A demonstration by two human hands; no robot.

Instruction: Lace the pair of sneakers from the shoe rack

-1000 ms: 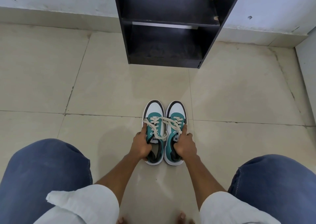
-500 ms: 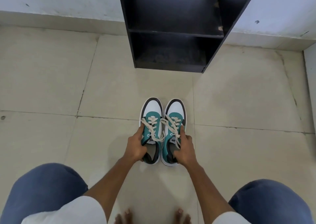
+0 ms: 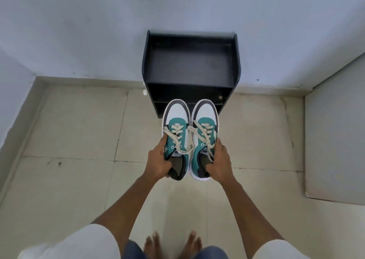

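Two teal, white and grey sneakers with cream laces are held side by side in the air, toes pointing away from me. My left hand grips the left sneaker at its outer side and heel opening. My right hand grips the right sneaker the same way. Laces run criss-cross up both shoes, with loose ends hanging over the tongues and between the shoes. The black shoe rack stands against the wall just beyond the toes, its shelves bare.
Beige floor tiles spread all around. My bare feet stand below the shoes. A grey-white wall rises behind the rack, and a pale slab or mattress edge lies at the right.
I have risen from a crouch to standing. Both hands lifted the pair of sneakers off the floor and now hold them up in front of the rack.
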